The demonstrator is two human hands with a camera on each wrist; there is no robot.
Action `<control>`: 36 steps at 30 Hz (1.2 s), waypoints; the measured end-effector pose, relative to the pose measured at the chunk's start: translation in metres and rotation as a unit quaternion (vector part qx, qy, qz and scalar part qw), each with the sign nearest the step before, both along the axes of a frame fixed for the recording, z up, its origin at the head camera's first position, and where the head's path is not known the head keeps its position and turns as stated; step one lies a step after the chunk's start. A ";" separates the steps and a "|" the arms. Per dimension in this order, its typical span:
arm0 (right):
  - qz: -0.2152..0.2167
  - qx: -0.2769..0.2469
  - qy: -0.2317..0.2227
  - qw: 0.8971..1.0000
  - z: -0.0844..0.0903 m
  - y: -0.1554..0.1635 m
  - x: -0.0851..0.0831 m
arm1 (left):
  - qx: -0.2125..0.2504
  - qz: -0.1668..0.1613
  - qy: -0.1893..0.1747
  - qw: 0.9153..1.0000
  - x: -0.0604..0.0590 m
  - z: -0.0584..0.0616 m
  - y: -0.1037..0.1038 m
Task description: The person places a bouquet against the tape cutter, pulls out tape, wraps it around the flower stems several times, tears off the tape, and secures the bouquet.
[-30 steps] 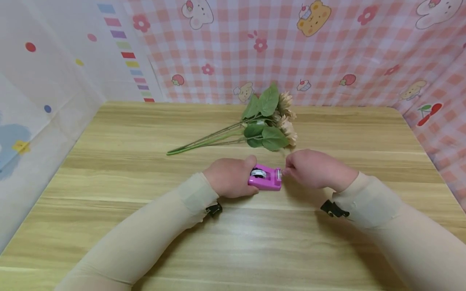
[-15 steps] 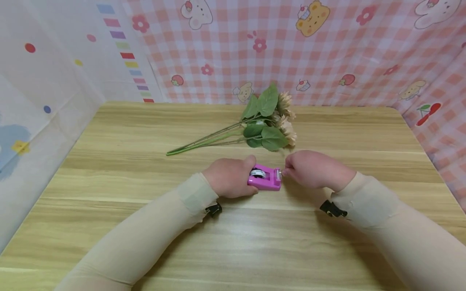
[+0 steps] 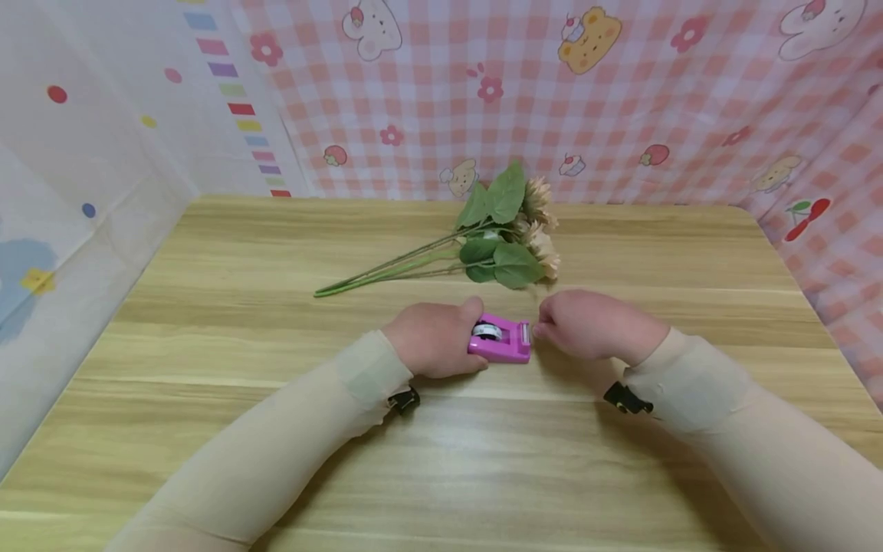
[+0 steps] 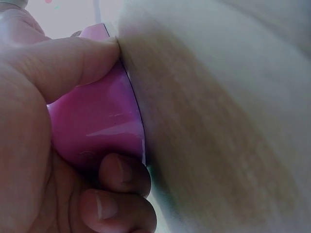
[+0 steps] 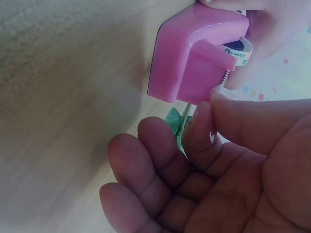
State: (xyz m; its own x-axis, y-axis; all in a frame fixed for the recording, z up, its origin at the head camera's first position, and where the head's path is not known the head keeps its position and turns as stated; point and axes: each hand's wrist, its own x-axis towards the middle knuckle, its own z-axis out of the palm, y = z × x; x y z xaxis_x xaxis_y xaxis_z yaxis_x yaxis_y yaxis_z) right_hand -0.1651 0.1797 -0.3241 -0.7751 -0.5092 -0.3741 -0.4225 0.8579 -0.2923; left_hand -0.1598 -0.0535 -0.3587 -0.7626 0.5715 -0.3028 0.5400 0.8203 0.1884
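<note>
Pink-and-white checked cloth printed with bears, rabbits and flowers (image 3: 621, 100) hangs behind and to the right; pale sheet with coloured dots and stripes (image 3: 103, 138) on the left. Light wood-grain counter (image 3: 483, 460) fills the space between.

Small glossy pink plastic tape dispenser (image 3: 500, 339) sits on the counter near the middle, between my two hands. White roll of tape with green lettering (image 5: 238, 51) seated in its top.

My left hand (image 3: 433, 337): grip clamped on the dispenser's left end. Left wrist view shows the thumb lying over the top edge of the pink body (image 4: 97, 126) and curled fingers (image 4: 121, 174) under its lower side, pressing it to the counter.

My right hand (image 3: 592, 325): at the dispenser's right end, by the serrated cutter. Right wrist view shows thumb and forefinger tips brought together just below the cutter teeth, grip closed in a pinch; other fingers (image 5: 146, 184) loosely curled. Whether tape lies between the pinched tips, I cannot tell.

Bunch of artificial flowers with pale beige blooms, broad green leaves and long green stems (image 3: 497, 238) lies flat on the counter beyond the hands, near but apart from the dispenser; stems point left, blooms right.

Beige sleeves cover both forearms, a black clip at each wrist.
</note>
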 end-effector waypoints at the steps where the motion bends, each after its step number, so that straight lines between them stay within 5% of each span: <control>1: -0.001 0.001 -0.001 1.000 0.000 0.000 0.000 | 0.000 0.000 0.000 1.000 0.000 0.000 0.000; 25: -0.027 0.021 -0.006 0.999 0.001 0.016 0.005 | -0.002 0.011 0.011 1.000 0.003 0.001 -0.004; 30: -0.042 0.027 -0.005 0.999 0.001 0.026 0.008 | 0.000 0.007 0.019 1.000 0.000 0.000 -0.015; 36: -0.053 0.019 0.009 0.998 0.002 0.037 0.011 | 0.009 0.044 0.058 0.997 -0.008 0.003 -0.042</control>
State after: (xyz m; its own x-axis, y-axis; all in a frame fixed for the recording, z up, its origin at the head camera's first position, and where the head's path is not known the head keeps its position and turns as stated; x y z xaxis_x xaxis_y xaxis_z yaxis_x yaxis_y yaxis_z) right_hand -0.1541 0.2164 -0.3225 -0.8312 -0.4089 -0.3768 -0.3328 0.9087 -0.2519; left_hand -0.1675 -0.0950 -0.3552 -0.8397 0.5053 -0.1986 0.4850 0.8626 0.1442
